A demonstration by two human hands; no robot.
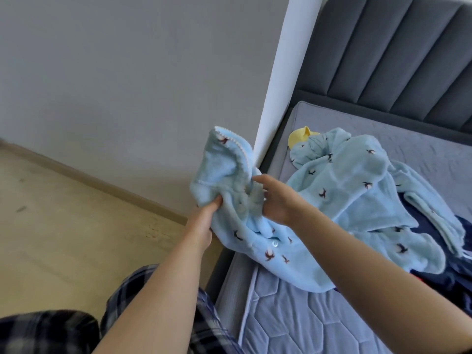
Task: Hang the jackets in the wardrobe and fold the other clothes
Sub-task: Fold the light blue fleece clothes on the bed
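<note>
Sorting step: blue fleece garment [339,200] lifted by one end off the bed [293,320].
Left hand [204,215] grips the raised end; right hand [274,200] fingers curled into the fabric, the rest trails on the bed's near-left. Next, I'd judge: spread it flat, find the seams, fold. Count: one fleece garment, one yellow item [298,137] far behind, one navy garment [439,272] right.

**Both hands on the fleece pyjama top**

The left hand [204,221] grips a bunched end of the light-blue fleece pyjama top [344,200], lifted above the bed [293,323] edge. The right hand [274,200] is curled into its folds beside a clear button [275,243]. The rest sprawls over dark navy clothing [447,277]; a yellow garment [297,137] peeks out behind.
</note>
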